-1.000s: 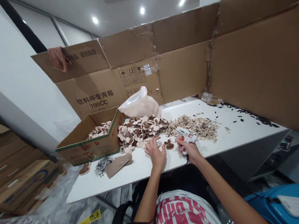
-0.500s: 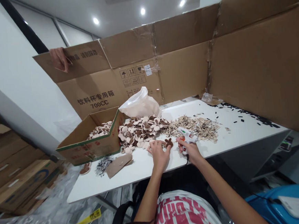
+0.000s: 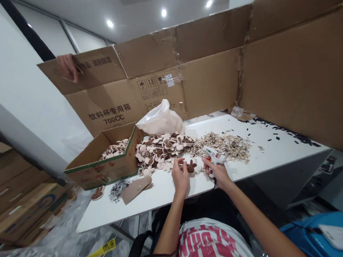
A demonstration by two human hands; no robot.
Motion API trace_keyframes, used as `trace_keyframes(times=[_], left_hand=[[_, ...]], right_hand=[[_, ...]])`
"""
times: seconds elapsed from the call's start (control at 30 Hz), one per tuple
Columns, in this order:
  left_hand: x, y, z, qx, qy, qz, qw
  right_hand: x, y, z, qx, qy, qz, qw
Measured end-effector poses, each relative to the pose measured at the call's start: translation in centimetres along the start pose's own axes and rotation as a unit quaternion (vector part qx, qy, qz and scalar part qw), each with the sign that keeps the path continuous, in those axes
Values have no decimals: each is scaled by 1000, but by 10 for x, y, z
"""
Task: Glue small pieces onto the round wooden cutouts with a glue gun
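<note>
My right hand (image 3: 218,172) is wrapped round a white glue gun (image 3: 214,155), its nozzle end pointing up and left over the table. My left hand (image 3: 180,179) is closed at the fingertips beside a brown bunny-shaped piece (image 3: 191,167), which shows at its right; what the fingertips pinch is too small to make out. Behind my left hand lies a heap of pink and brown bunny-shaped pieces (image 3: 161,148). A pile of thin beige strips (image 3: 235,145) spreads behind the glue gun.
An open carton (image 3: 103,171) of similar pieces stands at the left, near grey bits (image 3: 119,189) and brown cardboard (image 3: 137,189). A white plastic bag (image 3: 161,120) is behind the heap. Black pieces (image 3: 290,131) lie at the right. Another person's hand (image 3: 68,68) rests over the cardboard wall (image 3: 212,85).
My left hand has moved slightly left and its fingers have drawn together. The brown bunny-shaped piece has shifted a little left. My right hand with the glue gun has hardly moved.
</note>
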State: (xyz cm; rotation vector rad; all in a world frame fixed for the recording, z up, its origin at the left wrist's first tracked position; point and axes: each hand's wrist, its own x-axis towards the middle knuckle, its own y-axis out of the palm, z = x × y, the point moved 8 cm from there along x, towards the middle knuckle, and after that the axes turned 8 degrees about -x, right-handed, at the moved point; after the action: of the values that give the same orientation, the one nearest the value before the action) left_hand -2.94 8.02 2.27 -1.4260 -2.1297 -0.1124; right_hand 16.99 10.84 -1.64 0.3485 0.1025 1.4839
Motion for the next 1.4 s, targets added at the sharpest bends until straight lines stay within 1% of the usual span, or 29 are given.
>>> trace_keyframes(times=[0.07,0.17,0.23,0.3,0.37,0.43,0.5,0.57,0.63,0.7,0.8,0.87,0.97,1.03,1.1,1.17,1.3,1.37,1.4], left_hand=[[0,1,0,2,4,7,1000],[0,3,-5,-5,17,16,1000],[0,6,-11,-23,26,36,999],[-1,12,-17,-45,35,69,996],[-3,17,-22,-60,45,102,992],[-4,19,-24,-65,52,114,990],[-3,16,-22,-68,43,93,992],[-2,11,-17,-73,17,60,995],[-2,8,-17,-71,6,48,996],[-3,11,-25,-59,33,69,995],[-7,19,-39,-34,91,124,988],[-9,22,-42,-24,106,141,984],[-9,23,-39,-21,107,144,983],[-8,22,-34,-16,100,136,985],[-6,19,-30,-11,88,111,990],[-3,13,-25,-14,69,71,995],[-1,-6,-13,-12,17,-36,999],[-1,-11,-13,0,12,-62,998],[-1,-12,-14,10,22,-69,997]], right_hand=[[0,0,-1,-1,-2,7,1000],[0,4,-4,-8,-5,36,999],[-1,7,-6,-16,-6,61,998],[-2,9,-6,-21,-5,72,997],[-4,8,-7,-24,3,67,997],[-5,7,-7,-25,19,55,998],[-6,6,-7,-23,32,44,998],[-6,5,-6,-21,36,35,999],[-6,5,-5,-22,34,30,999],[-5,5,-6,-23,32,29,999],[-5,6,-6,-24,21,36,999],[-4,6,-6,-25,13,39,999],[-3,5,-7,-26,16,32,999],[-3,4,-8,-28,22,28,999],[-2,3,-9,-30,23,26,999],[-2,2,-11,-28,23,25,999],[-1,1,-14,-15,18,25,999],[-1,2,-14,-9,17,27,999],[-1,2,-14,-7,16,29,999]])
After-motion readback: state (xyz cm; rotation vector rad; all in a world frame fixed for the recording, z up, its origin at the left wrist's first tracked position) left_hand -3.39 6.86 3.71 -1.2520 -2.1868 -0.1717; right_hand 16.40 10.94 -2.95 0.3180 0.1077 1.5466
